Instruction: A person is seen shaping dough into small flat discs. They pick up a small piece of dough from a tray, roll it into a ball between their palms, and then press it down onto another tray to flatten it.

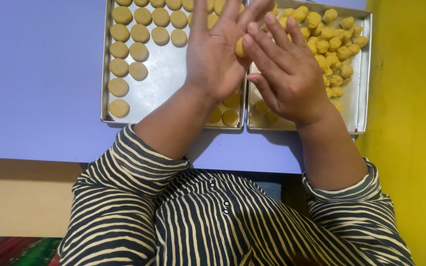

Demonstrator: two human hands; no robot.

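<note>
Both hands are raised above the seam where two metal trays meet on a lilac-blue table point(40, 88). The left hand point(213, 54) is held flat and upright, its back to the camera and its fingers stretched toward the far edge of the table. The right hand point(287, 74) leans in against it, palm facing the left palm, fingers long and slightly fanned. Pressed between the two palms is a yellow dough ball point(240, 48), only its near edge showing in the gap; neither hand curls its fingers around it, so the dough is held by palm pressure alone. Both forearms come up bare from rolled cuffs of a black-and-cream striped shirt point(193, 216).

The left tray point(105, 74) holds flattened dough discs point(139, 51) set in rows along its left and far sides, with a few more near its front right corner, partly under the left wrist. The right tray point(366, 74) holds a loose heap of rough dough lumps point(331, 44) toward its far right side. A yellow wall point(410, 123) runs just beside the right tray.
</note>
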